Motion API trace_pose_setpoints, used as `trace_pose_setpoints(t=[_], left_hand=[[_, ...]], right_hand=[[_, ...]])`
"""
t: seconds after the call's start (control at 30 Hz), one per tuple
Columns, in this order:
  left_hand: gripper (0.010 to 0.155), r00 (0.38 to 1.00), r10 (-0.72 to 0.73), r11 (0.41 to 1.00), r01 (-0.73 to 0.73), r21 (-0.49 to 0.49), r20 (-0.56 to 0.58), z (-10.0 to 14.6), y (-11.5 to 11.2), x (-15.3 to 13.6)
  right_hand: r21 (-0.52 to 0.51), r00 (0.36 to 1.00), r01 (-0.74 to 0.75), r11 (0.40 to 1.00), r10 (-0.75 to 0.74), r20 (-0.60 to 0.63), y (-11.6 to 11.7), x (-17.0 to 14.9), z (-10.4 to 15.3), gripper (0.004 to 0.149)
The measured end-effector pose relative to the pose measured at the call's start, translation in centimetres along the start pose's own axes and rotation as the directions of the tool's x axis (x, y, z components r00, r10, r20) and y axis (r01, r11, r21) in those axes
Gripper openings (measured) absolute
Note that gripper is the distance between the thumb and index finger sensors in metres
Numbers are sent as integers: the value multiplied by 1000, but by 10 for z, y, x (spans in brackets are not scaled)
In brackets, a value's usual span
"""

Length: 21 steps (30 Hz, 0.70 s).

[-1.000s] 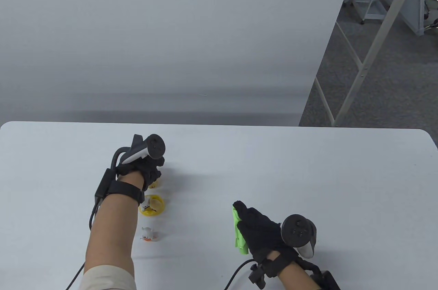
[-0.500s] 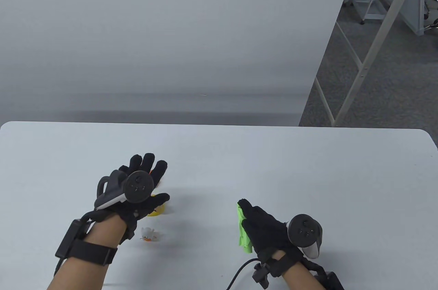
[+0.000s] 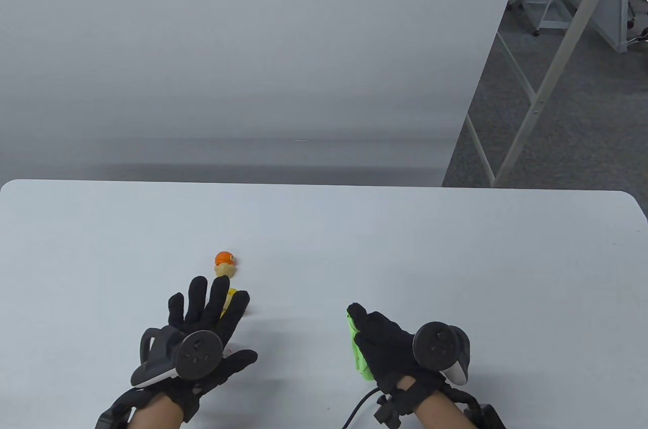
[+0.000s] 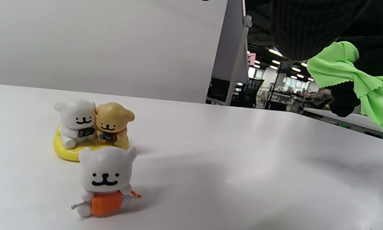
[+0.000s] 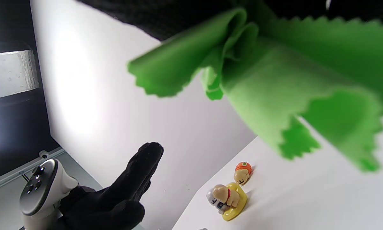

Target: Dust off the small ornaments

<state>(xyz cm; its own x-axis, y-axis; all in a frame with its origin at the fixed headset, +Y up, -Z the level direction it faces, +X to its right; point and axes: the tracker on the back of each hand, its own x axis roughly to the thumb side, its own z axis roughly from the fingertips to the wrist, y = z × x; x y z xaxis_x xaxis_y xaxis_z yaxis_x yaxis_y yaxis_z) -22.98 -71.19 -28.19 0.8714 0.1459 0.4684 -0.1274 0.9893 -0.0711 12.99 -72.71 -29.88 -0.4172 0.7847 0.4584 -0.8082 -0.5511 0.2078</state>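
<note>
My left hand (image 3: 228, 330) is open with the fingers spread, palm down, holding nothing. It hovers over the yellow-based ornament with two figures (image 3: 231, 296), whose edge shows past the fingers; the whole ornament shows in the left wrist view (image 4: 92, 127). A white bear ornament with an orange box (image 4: 105, 179) stands in front of it and is hidden in the table view. An orange-capped ornament (image 3: 224, 264) stands just beyond my left fingertips. My right hand (image 3: 372, 343) grips a bunched green cloth (image 3: 357, 348), also in the right wrist view (image 5: 274, 80), to the right of the ornaments.
The ornaments stand in a short row on the white table (image 3: 455, 257), left of centre. A grey partition (image 3: 253, 69) rises behind the table's far edge. Metal frames (image 3: 531, 94) stand on the floor at the back right.
My left hand let go of the orange-capped ornament, opened and drew back toward the front edge, leaving that ornament standing at the far end of the row. My right hand barely moved.
</note>
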Motion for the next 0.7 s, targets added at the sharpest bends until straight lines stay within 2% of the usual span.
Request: trace_pose_setpoints(t=[0.13, 0.27, 0.47, 0.6, 0.7], left_hand=[[99, 1000, 16, 997, -14, -77, 20, -1, -12, 2], [99, 999, 30, 996, -27, -82, 36, -3, -14, 2], [99, 998, 50, 993, -45, -107, 45, -4, -18, 0], [99, 995, 73, 994, -67, -85, 75, -4, -15, 2], [99, 995, 58, 995, -51, -80, 82, -4, -14, 4]], right_hand=[[25, 997, -79, 997, 80, -14, 2, -6, 2, 48], [39, 982, -186, 982, 187, -23, 4, -7, 3, 48], [-4, 976, -203, 979, 202, -80, 0, -8, 3, 47], [-62, 933, -340, 938, 329, -144, -25, 3, -5, 47], [-49, 885, -429, 902, 409, -223, -55, 3, -15, 47]])
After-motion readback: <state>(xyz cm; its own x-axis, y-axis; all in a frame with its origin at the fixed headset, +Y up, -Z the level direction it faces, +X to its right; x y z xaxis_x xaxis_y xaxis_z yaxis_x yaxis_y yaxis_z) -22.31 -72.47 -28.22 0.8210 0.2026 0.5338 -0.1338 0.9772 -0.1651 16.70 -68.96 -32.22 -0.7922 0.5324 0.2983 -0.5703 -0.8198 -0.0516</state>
